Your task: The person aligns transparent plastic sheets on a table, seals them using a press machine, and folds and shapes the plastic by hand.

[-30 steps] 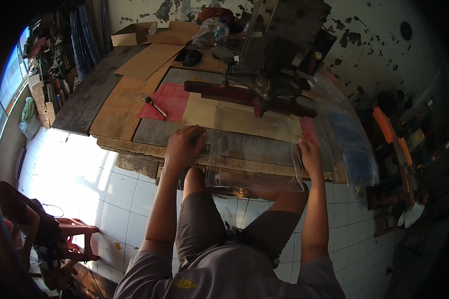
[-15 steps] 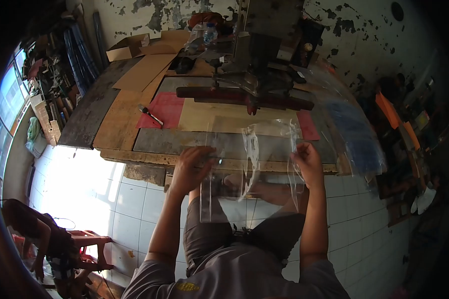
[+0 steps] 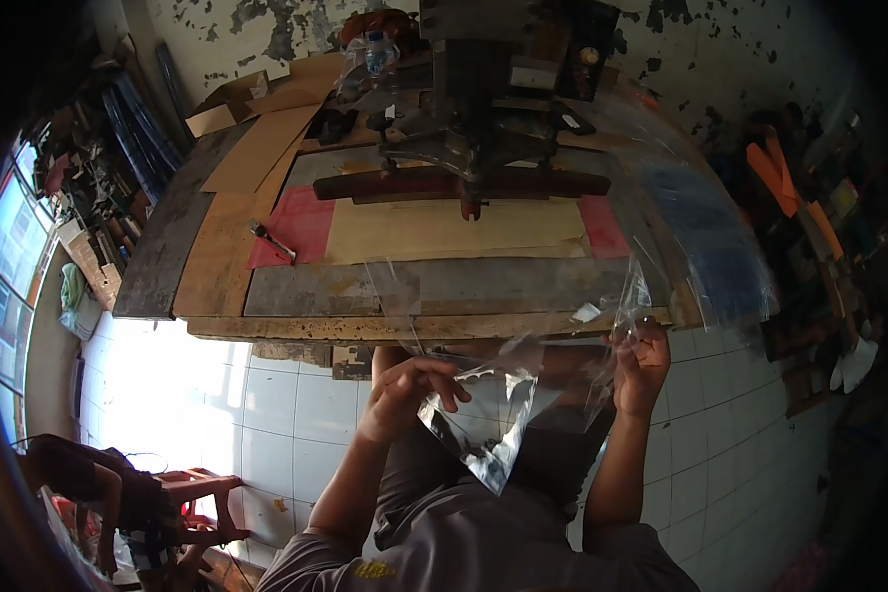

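A clear plastic sheet (image 3: 508, 390) hangs between my two hands in front of the table edge, creased and catching bright reflections, its lower part folded to a point above my lap. My right hand (image 3: 641, 367) pinches its right side, where the film is bunched. On the other side my left hand (image 3: 405, 395) grips the film with fingers bent; the exact contact is partly lost in the glare. Beyond the sheet, a cream panel (image 3: 444, 232) lies over a red sheet (image 3: 604, 227) on the table, beneath the dark bar of a metal press (image 3: 464, 183).
A dark-handled tool (image 3: 271, 243) rests on the red sheet's left end. Cardboard (image 3: 257, 153) and a plastic bottle (image 3: 376, 54) are toward the back. Stacked clear film (image 3: 715, 247) covers the table's right side. Another person (image 3: 99, 493) is at lower left near a red stool (image 3: 202, 503).
Both hands have come down and nearer my body, the right also slightly outward. The plastic sheet, spread flatter before, is now tilted and folded. My view has shifted slightly.
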Available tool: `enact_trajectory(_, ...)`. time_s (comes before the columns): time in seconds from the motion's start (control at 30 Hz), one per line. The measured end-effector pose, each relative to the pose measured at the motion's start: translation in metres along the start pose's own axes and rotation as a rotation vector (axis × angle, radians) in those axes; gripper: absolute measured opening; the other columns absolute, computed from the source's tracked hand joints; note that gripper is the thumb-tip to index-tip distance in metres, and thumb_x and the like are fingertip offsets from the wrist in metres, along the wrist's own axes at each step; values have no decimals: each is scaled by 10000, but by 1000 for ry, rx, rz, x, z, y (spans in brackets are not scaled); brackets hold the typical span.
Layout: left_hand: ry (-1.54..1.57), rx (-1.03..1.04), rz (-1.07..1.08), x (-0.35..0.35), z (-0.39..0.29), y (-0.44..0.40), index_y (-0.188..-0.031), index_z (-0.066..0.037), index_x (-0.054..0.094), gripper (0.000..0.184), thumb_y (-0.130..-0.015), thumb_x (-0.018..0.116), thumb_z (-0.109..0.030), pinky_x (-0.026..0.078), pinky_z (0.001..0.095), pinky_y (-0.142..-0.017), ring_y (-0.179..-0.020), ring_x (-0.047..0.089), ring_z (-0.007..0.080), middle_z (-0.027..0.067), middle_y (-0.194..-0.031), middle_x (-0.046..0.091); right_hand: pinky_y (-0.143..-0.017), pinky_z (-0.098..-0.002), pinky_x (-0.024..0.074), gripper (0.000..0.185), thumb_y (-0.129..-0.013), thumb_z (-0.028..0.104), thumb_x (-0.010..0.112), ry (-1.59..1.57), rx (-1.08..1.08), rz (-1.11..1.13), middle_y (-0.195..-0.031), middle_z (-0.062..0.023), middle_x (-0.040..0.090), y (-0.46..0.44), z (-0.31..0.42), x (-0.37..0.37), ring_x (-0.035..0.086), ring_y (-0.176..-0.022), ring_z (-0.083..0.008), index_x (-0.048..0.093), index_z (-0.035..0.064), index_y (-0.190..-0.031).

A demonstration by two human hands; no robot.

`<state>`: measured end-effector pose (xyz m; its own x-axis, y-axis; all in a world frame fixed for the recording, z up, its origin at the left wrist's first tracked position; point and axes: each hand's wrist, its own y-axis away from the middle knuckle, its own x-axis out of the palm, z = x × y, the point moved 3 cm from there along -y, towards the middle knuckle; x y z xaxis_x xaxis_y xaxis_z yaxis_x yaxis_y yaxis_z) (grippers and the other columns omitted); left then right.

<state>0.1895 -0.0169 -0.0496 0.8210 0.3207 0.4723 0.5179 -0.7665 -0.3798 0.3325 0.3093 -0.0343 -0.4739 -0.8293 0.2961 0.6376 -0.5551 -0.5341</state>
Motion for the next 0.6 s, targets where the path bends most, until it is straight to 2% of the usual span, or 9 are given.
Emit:
enact_trajectory(0.03,24,-62,14,5,0,-4,-1482,96,436,753,-1073,461,-535,507,455,-1032,-1084,710,348,228,-1041,710,-858,-372,639,271,-899,25,782,-18,-3,3,-1113,-48,570,1,6,2,609,-920,-112,600,40,-1100)
enact_trajectory(0.13,197,-218,94,16,12,-14,-1556,67,346,812,-1067,477,-568,541,439,-979,-1047,723,334,214,-1048,704,-798,-416,674,274,-890,27,789,-59,-11,-66,-1155,-71,600,0,22,7,662,-950,-142,595,54,-1082)
enact_trajectory(0.17,280,-275,118,20,14,-17,-1582,50,310,844,-1058,489,-587,547,433,-965,-1037,726,330,213,-1057,704,-701,-379,671,299,-865,49,822,-115,18,-161,-1102,-96,655,1,28,9,702,-899,-183,601,75,-1064)
enact_trajectory(0.23,377,-355,188,24,12,-24,-1656,-13,177,978,-1015,524,-666,563,404,-905,-994,735,313,205,-1058,705,-689,-379,630,421,-865,125,835,-127,-6,-31,-1104,-83,660,4,21,-11,670,-895,-179,599,71,-1209)
enact_trajectory(0.37,109,-110,101,22,-14,-45,-1667,-24,145,1023,-996,526,-696,558,402,-916,-1048,726,312,216,-1213,669,-628,-358,591,492,-865,182,846,-110,-30,134,-1119,-95,662,9,11,-42,674,-889,-203,604,94,-1284)
enact_trajectory(0.43,62,-17,-8,26,-23,-56,-1669,-24,146,1026,-993,525,-698,569,418,-936,-1071,717,334,242,-1279,644,-655,-359,571,475,-868,173,842,-103,-14,82,-1212,-91,634,21,5,-63,675,-983,-237,610,108,-1277)
enact_trajectory(0.53,-43,21,-168,51,-35,-65,-1666,-49,221,914,-1025,499,-638,501,469,-1045,-1274,622,364,264,-1488,514,-684,-347,551,495,-871,172,842,-114,12,-33,-1333,-72,596,33,-3,-90,656,-1075,-247,607,112,-1302)
enact_trajectory(0.57,-74,65,-129,56,-40,-65,-1625,-46,357,758,-1059,468,-536,424,526,-1135,-1404,512,400,284,-1573,428,-692,-337,548,522,-871,175,843,-103,0,-44,-1372,-63,584,34,-3,-94,644,-1085,-233,601,107,-1328)
enact_trajectory(0.6,-262,149,-75,61,-49,-66,-1609,-43,387,712,-1067,464,-499,409,532,-1149,-1419,494,412,288,-1588,405,-700,-327,545,550,-871,179,845,-93,-13,-54,-1411,-54,573,34,-3,-97,633,-1095,-219,595,103,-1355)
